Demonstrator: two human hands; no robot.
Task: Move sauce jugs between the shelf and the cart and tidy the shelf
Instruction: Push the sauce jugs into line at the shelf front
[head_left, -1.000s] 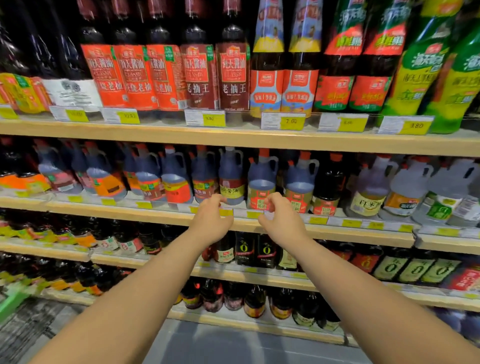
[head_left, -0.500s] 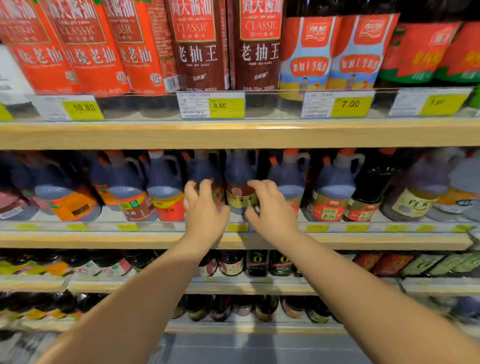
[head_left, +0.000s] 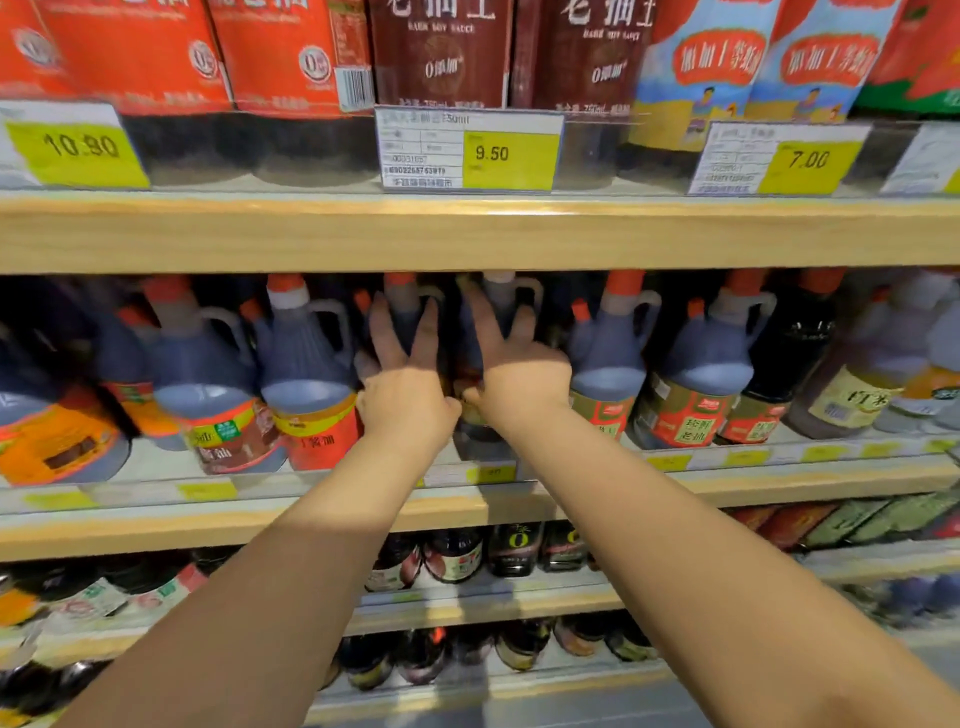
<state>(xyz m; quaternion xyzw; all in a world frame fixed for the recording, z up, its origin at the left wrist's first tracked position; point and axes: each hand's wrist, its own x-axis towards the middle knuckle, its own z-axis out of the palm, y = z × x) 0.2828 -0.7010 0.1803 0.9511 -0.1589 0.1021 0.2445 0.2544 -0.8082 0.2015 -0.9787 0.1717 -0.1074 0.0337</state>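
Observation:
A row of dark sauce jugs with orange caps and side handles stands on the middle shelf (head_left: 779, 480). My left hand (head_left: 405, 400) reaches into the row, its spread straight fingers lying against the shoulder of one jug (head_left: 408, 306). Just to the right, my right hand (head_left: 519, 376) lies with spread fingers on the neighbouring jug (head_left: 501, 293), whose cap is pale; the thumb points toward my left hand. Both hands cover most of these two jugs. No cart is in view.
The upper shelf board (head_left: 467, 234) hangs low over the jug caps, with tall red and brown bottles and price tags (head_left: 470, 150) above it. More jugs (head_left: 306, 364) (head_left: 608, 358) crowd both sides. Small dark bottles (head_left: 452, 558) fill the lower shelves.
The view has moved closer to the shelf. Both hands have pushed deeper between the jugs and risen from the labels to the jugs' shoulders, with fingers now spread.

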